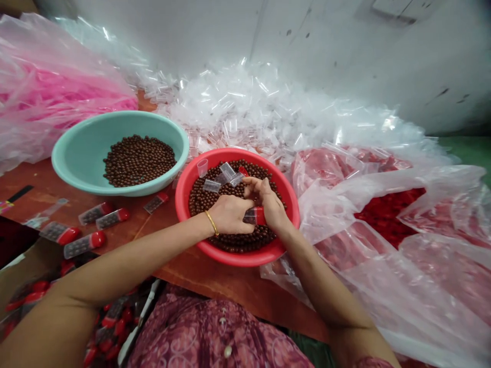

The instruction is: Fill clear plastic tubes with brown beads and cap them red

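A clear plastic tube [250, 216] with brown balls inside and a red cap lies between my two hands, low over the red basin [238, 259]. My left hand [229, 214], a gold bangle at its wrist, is closed around the tube's clear end. The red cap rests against the palm of my right hand [270, 207], whose fingers curl inward above the tube and partly hide one another. Under both hands the basin holds many shiny brown balls [238, 244]. Several empty clear tubes [212, 185] and a small red cap [243, 171] lie on the balls.
A teal basin [76, 153] with more brown balls stands at left. Several filled tubes [111, 219] lie on the table [172, 271]; more fill a box below. Behind are heaped clear tubes [261, 102] and a pink-filled bag [57, 92]; at right, a bag of red pieces [391, 214].
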Motion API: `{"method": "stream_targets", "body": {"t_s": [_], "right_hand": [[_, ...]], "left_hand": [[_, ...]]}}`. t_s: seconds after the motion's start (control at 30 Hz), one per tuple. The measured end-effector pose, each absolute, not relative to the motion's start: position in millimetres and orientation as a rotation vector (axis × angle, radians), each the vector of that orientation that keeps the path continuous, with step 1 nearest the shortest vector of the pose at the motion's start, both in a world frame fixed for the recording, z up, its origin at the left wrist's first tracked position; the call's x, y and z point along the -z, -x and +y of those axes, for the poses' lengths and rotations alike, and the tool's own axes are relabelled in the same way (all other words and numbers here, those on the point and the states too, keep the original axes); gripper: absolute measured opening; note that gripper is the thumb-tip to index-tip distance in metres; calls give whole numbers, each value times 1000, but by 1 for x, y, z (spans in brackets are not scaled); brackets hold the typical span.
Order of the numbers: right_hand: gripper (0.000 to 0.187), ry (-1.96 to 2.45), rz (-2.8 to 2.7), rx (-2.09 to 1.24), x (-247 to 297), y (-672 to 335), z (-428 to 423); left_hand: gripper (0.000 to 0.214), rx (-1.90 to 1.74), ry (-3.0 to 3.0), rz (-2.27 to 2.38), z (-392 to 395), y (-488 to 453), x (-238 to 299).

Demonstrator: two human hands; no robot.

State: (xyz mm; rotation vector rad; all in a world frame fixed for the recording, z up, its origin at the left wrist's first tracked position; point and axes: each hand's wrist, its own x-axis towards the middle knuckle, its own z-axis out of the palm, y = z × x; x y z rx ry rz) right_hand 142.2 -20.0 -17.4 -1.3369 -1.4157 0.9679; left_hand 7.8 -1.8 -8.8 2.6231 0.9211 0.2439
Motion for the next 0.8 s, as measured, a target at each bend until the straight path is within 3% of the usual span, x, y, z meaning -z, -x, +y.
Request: {"method": "stream_targets", "body": {"t_s": [0.23, 0.47, 0.53, 0.67, 0.8], "right_hand": [[65, 1378, -1403, -1281, 25, -136, -24], [88, 1345, -1326, -1327, 15, -137, -12], [83, 1482, -1542, -1153, 9, -149, 0], [41, 1840, -2142, -305, 3, -172, 32], [37, 2044, -2493, -70, 9, -172, 57]], "left_hand": [[35, -211, -2833, 820, 0, -4, 14], [21, -315, -2734, 961, -12, 12, -6], [14, -399, -2672, 1102, -24, 42, -17], [17, -385, -2336, 1678, -61, 146, -12], [18, -98, -1937, 2172, -97, 250, 29]]}}
